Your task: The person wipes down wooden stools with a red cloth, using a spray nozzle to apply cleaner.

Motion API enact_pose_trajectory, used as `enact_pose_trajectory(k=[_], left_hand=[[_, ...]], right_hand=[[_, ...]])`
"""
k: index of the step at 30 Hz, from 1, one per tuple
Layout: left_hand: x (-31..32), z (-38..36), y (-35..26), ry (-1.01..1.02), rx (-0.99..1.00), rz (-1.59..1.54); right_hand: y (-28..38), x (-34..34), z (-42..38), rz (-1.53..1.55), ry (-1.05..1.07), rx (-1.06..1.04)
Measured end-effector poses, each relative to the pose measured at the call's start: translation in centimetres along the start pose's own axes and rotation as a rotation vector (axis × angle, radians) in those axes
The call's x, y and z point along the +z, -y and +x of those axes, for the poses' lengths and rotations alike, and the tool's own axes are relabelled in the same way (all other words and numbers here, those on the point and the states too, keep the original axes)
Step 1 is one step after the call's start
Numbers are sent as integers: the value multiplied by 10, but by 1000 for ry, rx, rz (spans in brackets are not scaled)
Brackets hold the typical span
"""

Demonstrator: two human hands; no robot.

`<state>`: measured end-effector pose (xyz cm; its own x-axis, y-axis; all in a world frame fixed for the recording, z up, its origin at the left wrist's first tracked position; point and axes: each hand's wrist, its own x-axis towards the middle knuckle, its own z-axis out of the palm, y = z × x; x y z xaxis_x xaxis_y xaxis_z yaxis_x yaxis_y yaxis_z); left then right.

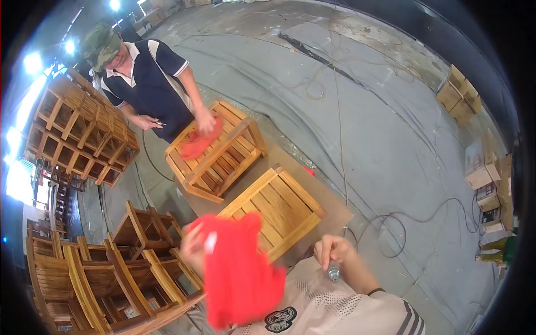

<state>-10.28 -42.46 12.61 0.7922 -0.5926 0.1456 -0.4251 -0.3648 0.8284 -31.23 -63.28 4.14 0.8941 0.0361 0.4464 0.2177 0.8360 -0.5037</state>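
A bright red cloth (240,273) hangs from my left hand (194,245), whose fingers are closed on its upper left edge; the cloth is blurred and has a small white tag. Behind it lies a slatted wooden piece (279,209) with a light brown finish, on a brown work board (336,215); the cloth covers its near left corner in this view. To the right, my right hand (333,249) is wrapped round a small cylindrical metal fitting (334,271), its ribbed end pointing toward my shirt.
Across the board, another person (151,84) presses a red cloth (198,139) onto a slatted wooden seat frame (223,162) and holds a small tool. Stacked wooden furniture (84,134) and chairs (111,268) stand left. Hoses (402,223) and cartons (483,167) lie on the right.
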Motion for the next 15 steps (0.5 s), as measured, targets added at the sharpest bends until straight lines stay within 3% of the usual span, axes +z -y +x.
enact_pose_trajectory(k=[2,5,6,8,12,15], left_hand=[[61,11,36,2,-29,174],[169,-4,106,225,-185,591],[211,-21,149,136,-96,681],[223,-21,135,-31,57,673],[233,12,113,-45,9,790],[241,65,121,-39,-24,817]], right_hand=[[-4,8,-7,150,-55,5],[-17,-36,-59,130,-256,120],[-13,-39,-71,70,-302,141],[-5,-45,-94,-47,-393,189],[0,-40,-117,-46,-361,-56],[32,-26,-106,80,-233,-67]])
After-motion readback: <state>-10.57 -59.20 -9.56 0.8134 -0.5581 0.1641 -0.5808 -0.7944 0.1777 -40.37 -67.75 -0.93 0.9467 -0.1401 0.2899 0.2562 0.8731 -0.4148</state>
